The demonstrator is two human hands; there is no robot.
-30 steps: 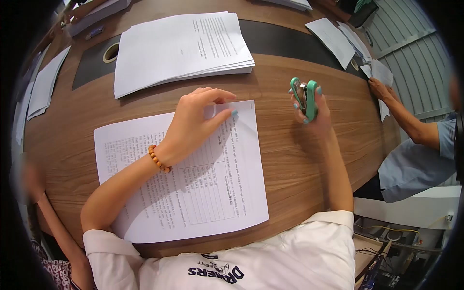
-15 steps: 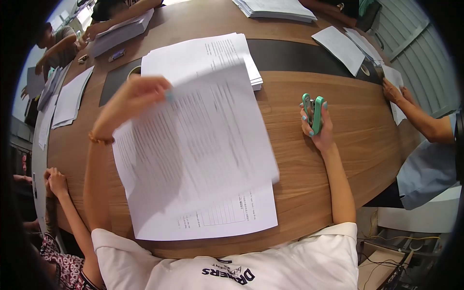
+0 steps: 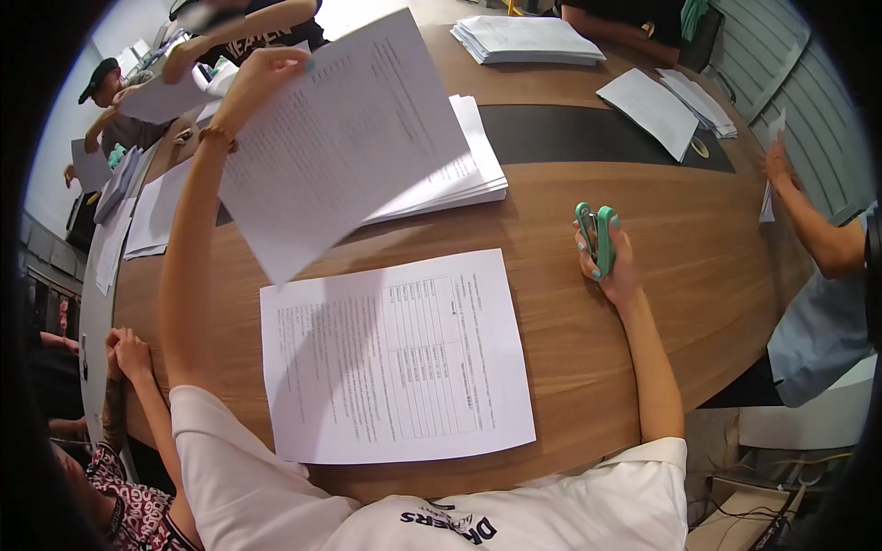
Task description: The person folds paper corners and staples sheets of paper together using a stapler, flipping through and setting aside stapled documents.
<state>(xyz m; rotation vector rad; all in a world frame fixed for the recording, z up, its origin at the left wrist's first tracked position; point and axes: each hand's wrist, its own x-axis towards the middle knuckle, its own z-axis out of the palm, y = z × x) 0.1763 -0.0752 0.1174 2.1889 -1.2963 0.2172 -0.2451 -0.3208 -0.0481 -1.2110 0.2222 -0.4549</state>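
Note:
My left hand (image 3: 260, 81) is raised over the far side of the table, its fingers pinched on the top edge of a printed sheet (image 3: 344, 138). That sheet hangs tilted above a stack of paper (image 3: 478, 151) and partly covers it. Directly in front of me another printed page (image 3: 404, 358), with a table on it, lies flat, and a shadow falls across it. My right hand (image 3: 621, 266) rests on the table to the right, wrapped round a small green stapler (image 3: 597, 241) whose jaws point away from me.
More paper stacks lie at the far side (image 3: 524, 41) and far right (image 3: 650, 112), near a tape roll (image 3: 700, 147). Co-workers sit around the wooden table (image 3: 588, 386); one person's clasped hands (image 3: 129, 354) rest at the left edge. Another person's hand (image 3: 779, 165) holds paper at the right.
My left hand has lifted the sheet up and away from me, uncovering the page in front of me. My right hand stays in about the same place with the stapler.

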